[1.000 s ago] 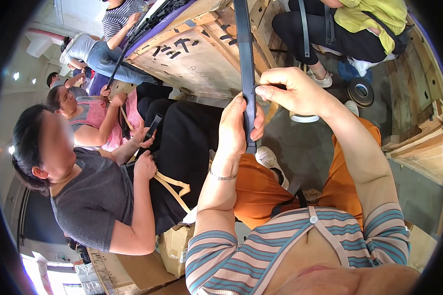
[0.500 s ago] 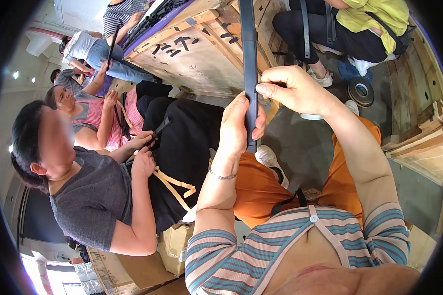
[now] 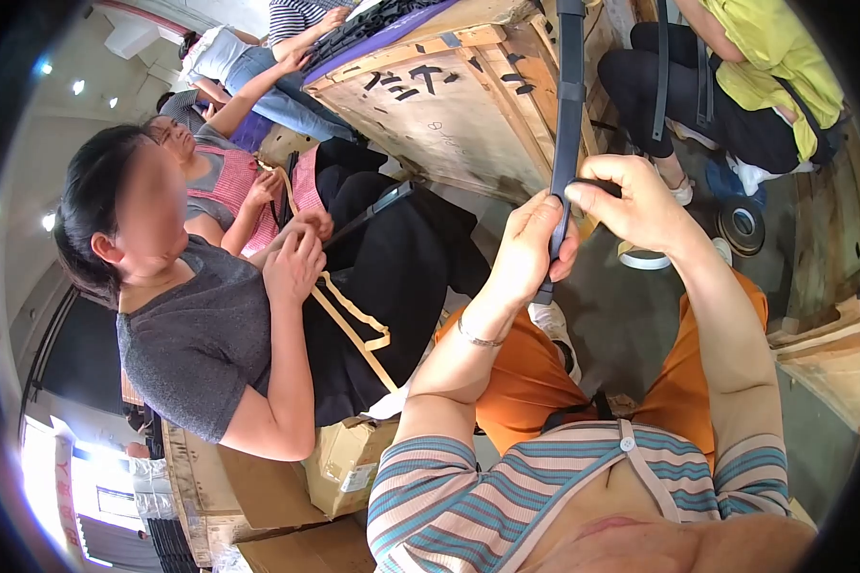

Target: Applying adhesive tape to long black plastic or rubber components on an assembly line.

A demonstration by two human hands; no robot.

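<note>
A long dark grey flat strip (image 3: 568, 124) rises from my hands toward the top edge, with a thicker band across its upper part. Around its lower portion my left hand (image 3: 533, 239) is closed, thumb flat on its face, and the lower end pokes out beneath. Beside it my right hand (image 3: 631, 196) pinches a short black strip (image 3: 597, 185) that curves over from the grey strip's edge. Whether the two are joined there, I cannot tell. Just below my right hand is a pale ring-shaped roll (image 3: 644, 258), partly hidden.
On my left sits a co-worker in a grey shirt (image 3: 196, 334) with a yellow strap (image 3: 349, 325) on the lap. A wooden crate (image 3: 430, 115) stands ahead. Tape rolls (image 3: 741, 227) lie on the floor near a person in yellow (image 3: 774, 57). Cardboard boxes (image 3: 339, 468) are at lower left.
My view has swung left, so everything sits further right. My right hand now has a black strip in its pinch that did not show before. The co-worker's hands have come together.
</note>
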